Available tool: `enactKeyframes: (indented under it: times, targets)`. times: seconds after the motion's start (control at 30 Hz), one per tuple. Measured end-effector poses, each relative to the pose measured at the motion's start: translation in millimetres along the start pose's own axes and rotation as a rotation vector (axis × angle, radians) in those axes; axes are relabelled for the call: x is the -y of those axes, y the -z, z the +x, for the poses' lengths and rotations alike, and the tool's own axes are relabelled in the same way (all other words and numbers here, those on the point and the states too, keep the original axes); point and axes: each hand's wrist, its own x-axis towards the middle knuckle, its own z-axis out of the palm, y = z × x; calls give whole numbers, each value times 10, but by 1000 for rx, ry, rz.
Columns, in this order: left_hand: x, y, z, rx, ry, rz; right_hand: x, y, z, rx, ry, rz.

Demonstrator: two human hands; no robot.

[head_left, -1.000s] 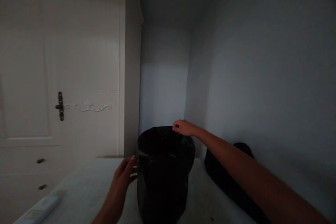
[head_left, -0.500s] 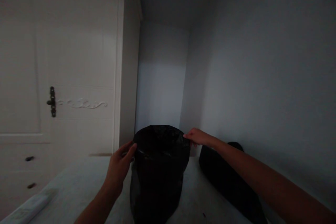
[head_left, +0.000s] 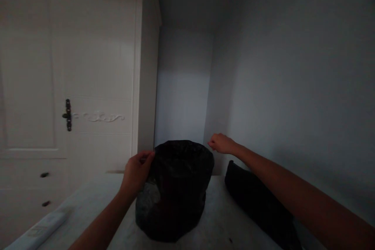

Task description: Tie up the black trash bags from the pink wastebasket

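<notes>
A black plastic bag stands upright in front of me with its wide mouth facing up. It looks like a bin liner, with a rounded lower end; whether something stiff is inside is hidden by the dark. My left hand pinches the left side of the rim between thumb and fingers. At the right side of the rim is my right hand, its fingers closed against the bag's edge; the exact contact is dim.
A pale covered surface lies beneath the bag. Another dark, long bundle rests at right, under my forearm. A light packet is at lower left. A white wardrobe rises at left, a bare wall at right.
The bag's lower end has come into view and bulges leftward. My right hand has risen slightly at the rim, and my left hand has shifted a little up and right.
</notes>
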Motion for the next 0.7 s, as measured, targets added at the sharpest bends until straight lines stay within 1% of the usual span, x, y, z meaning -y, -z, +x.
enactKeyframes:
  times: [0.07, 0.13, 0.2, 0.23, 0.3, 0.37, 0.5, 0.63, 0.7]
  targets:
    - [-53, -13, 37, 7, -43, 4, -14, 7, 4, 39, -24, 23]
    - [-109, -23, 64, 15, -83, 13, -22, -21, -16, 114, -48, 52]
    - [-161, -26, 82, 25, -112, 26, -20, -65, -48, 177, -47, 83]
    - [-183, -24, 91, 30, -123, 31, -16, -84, -63, 188, -34, 93]
    - [-216, -14, 109, 43, -137, 38, -5, -114, -83, 161, -4, 91]
    - [-227, -2, 127, 58, -141, 40, 5, -131, -87, 98, 17, 57]
    - [-198, 4, 128, 108, -142, 27, 18, -139, -76, -1, 37, -8]
    - [-157, 2, 50, 172, -139, 21, 31, -76, -56, -27, 45, -9]
    - [-145, 23, 0, 190, -170, 54, 36, -17, -40, -25, 41, 18]
